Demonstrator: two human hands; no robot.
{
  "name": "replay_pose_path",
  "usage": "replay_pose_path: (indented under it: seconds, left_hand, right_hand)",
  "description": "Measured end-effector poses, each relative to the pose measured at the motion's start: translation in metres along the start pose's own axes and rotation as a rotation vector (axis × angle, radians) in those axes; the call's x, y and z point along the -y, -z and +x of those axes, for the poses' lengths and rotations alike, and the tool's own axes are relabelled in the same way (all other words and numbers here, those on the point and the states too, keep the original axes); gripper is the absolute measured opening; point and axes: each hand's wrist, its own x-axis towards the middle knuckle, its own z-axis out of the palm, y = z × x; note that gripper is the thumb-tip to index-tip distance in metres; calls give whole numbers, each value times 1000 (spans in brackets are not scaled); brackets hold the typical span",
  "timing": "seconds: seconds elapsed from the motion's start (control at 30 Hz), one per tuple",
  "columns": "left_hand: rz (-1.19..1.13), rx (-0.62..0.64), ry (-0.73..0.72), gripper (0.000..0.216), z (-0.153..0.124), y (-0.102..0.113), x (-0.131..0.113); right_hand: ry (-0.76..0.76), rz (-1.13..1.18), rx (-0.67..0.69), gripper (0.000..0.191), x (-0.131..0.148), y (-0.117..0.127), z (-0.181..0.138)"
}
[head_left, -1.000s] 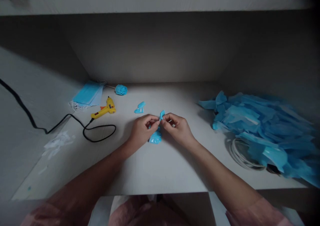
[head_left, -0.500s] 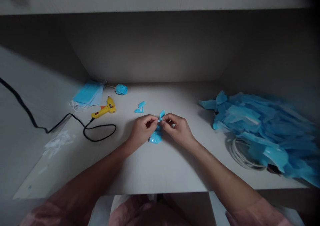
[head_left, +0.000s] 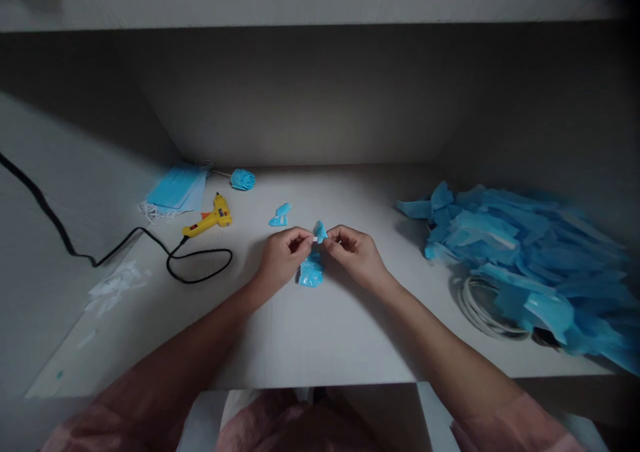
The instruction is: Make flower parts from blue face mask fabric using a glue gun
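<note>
My left hand (head_left: 281,260) and my right hand (head_left: 356,255) meet at the middle of the white shelf (head_left: 310,332). Both pinch a small blue fabric piece (head_left: 313,265) between fingertips. Its upper tip sticks up between the thumbs, and its wider lower end hangs down to the shelf surface. Both hands have curled, closed fingers.
A yellow glue gun (head_left: 210,217) with a black cord (head_left: 195,265) lies at the left. Behind it sit a stack of blue face masks (head_left: 175,189) and a blue fabric rose (head_left: 243,179). A small blue scrap (head_left: 280,215) lies near. At the right are a blue strip pile (head_left: 525,252) and a coiled white cable (head_left: 480,305).
The blue piece's upper tip has folded down shorter between the fingertips. The hands have stayed in nearly the same place.
</note>
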Motion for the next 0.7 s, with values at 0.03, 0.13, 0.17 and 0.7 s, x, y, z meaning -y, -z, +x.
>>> replay_pose_path:
  seconds: [0.03,0.13,0.17,0.7]
  left_hand:
    - [8,-14,8,16,1,1,0]
    - [11,-51,37,16,5,4,0]
    - [9,-64,47,17,7,6,-2]
    - [962,-216,315,24,-114,246,33]
  right_hand:
    - [-28,54,-9,20,-1,1,1]
    - [-86,212,-40,21,-4,6,4]
    - [-98,263,-45,21,-6,8,5]
    - [-165,439,-18,19,-8,11,6]
